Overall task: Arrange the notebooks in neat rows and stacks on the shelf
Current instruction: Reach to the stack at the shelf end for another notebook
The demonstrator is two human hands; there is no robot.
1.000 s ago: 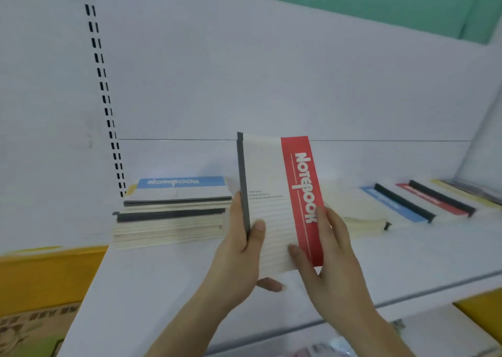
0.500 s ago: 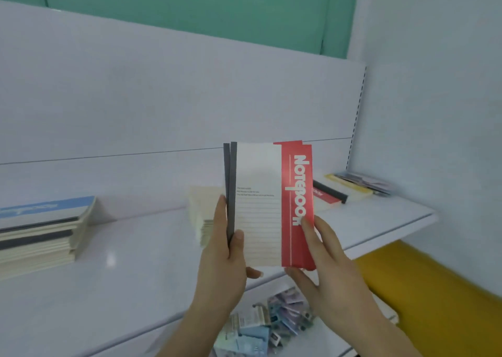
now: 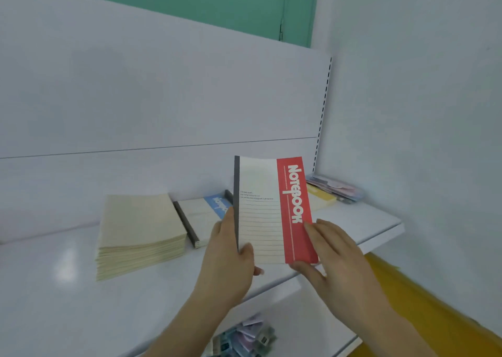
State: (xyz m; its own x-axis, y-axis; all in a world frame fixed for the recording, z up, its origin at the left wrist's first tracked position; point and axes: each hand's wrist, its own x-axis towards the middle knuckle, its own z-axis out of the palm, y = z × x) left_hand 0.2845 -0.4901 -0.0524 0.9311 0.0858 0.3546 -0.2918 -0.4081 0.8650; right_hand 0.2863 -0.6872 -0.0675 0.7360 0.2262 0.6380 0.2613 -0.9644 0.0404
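Observation:
I hold a cream notebook with a red "Notebook" band upright above the white shelf. My left hand grips its dark spine edge near the bottom, thumb on the cover. My right hand supports the red edge, fingers across the cover and thumb under the bottom corner. Behind it on the shelf lie a cream stack of notebooks, a blue-banded notebook and a yellow one, both partly hidden by the held book.
Pastel packets lie in the shelf's far right corner by the slotted upright. A lower shelf holds a heap of small packets. A yellow surface sits at lower right, a white wall on the right.
My view has swung right along the shelf: the left blue-topped stack has left the frame and the right corner came in. The held notebook stays upright in both hands.

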